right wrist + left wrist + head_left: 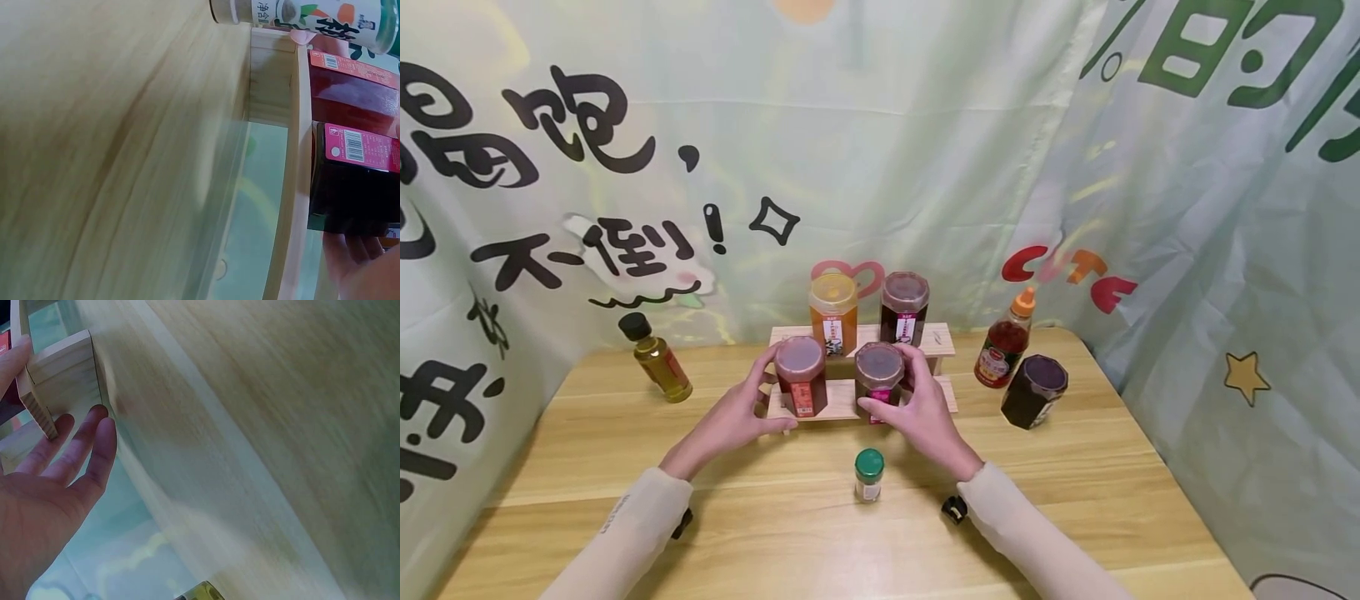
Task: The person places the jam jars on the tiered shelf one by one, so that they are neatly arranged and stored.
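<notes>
A two-tier wooden rack stands at the back of the table. On its lower step, my right hand grips a dark hexagonal jar with a pink label, thumb in front and fingers along the right side. Left of it sits a red jar with a red label. My left hand is at the rack's left end, beside the red jar. In the left wrist view, its fingers spread loosely around the rack's end board.
An amber jar and another dark jar occupy the upper step. A green-capped shaker stands in front. Right of the rack are a red sauce bottle and a dark jar; leftward, an oil bottle.
</notes>
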### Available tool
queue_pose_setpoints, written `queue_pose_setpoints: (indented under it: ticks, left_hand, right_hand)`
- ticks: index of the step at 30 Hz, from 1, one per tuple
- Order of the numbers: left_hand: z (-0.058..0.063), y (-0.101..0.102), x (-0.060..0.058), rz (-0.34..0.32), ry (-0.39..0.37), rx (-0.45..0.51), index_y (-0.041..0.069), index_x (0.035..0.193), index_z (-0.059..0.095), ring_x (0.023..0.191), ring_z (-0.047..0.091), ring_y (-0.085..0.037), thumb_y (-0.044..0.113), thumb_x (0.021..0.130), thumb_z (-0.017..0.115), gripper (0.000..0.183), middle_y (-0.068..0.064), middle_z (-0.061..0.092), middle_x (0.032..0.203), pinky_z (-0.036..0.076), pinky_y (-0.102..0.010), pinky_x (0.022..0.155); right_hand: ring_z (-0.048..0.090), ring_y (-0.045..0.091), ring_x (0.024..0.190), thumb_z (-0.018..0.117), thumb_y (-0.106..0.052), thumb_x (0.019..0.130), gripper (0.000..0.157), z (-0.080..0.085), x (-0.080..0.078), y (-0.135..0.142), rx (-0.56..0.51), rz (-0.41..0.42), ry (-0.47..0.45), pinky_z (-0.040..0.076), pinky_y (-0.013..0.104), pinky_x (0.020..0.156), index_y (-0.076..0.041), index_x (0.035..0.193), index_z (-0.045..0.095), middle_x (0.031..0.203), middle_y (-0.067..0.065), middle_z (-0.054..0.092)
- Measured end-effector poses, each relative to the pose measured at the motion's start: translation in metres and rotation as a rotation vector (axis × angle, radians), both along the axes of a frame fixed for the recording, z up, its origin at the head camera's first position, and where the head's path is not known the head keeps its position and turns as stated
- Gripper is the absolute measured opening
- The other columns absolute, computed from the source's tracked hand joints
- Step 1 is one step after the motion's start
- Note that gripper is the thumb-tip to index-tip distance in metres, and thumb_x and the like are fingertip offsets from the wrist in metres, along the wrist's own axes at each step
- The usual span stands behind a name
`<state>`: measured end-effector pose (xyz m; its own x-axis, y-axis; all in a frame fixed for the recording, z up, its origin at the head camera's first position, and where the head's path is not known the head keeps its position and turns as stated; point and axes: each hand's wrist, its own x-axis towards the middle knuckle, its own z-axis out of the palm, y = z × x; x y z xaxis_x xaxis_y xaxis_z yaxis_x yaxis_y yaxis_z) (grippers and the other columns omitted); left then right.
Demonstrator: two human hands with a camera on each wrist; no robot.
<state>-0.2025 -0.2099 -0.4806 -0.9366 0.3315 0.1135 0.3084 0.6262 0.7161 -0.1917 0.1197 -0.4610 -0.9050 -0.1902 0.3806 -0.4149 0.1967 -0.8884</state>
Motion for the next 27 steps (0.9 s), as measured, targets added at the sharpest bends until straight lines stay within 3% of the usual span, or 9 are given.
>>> queue_pose_setpoints:
  ticks: [7,17,27]
  left_hand:
    - [0.000,0.000,-0.001,-0.003,-0.004,-0.003,0.036,0.175,0.007,0.110,0.068,-0.036,0.030,0.088,0.096,0.125,-0.024,0.057,0.148,0.058,-0.057,0.090]
    - [-0.002,-0.002,0.000,-0.006,0.011,0.013,0.036,0.175,0.008,0.114,0.067,-0.038,0.027,0.088,0.097,0.125,-0.025,0.055,0.151,0.057,-0.057,0.091]
    - [-0.003,-0.002,0.000,0.008,0.001,0.000,0.037,0.175,0.008,0.114,0.067,-0.038,0.031,0.087,0.097,0.125,-0.026,0.057,0.149,0.057,-0.058,0.092]
  right_hand:
    - [0.058,0.024,0.129,0.101,-0.023,0.081,0.091,0.001,-0.001,-0.001,0.097,-0.080,0.028,0.055,0.044,0.105,-0.021,0.156,0.049,0.141,0.005,0.054]
    - [0.063,0.026,0.123,0.104,-0.024,0.078,0.095,0.004,0.000,-0.011,0.170,-0.168,0.011,0.055,0.046,0.102,-0.011,0.152,0.044,0.136,0.010,0.061]
    - [0.063,0.028,0.123,0.102,-0.024,0.080,0.095,0.004,-0.003,-0.015,0.164,-0.164,0.002,0.056,0.047,0.101,-0.009,0.152,0.043,0.136,0.013,0.062]
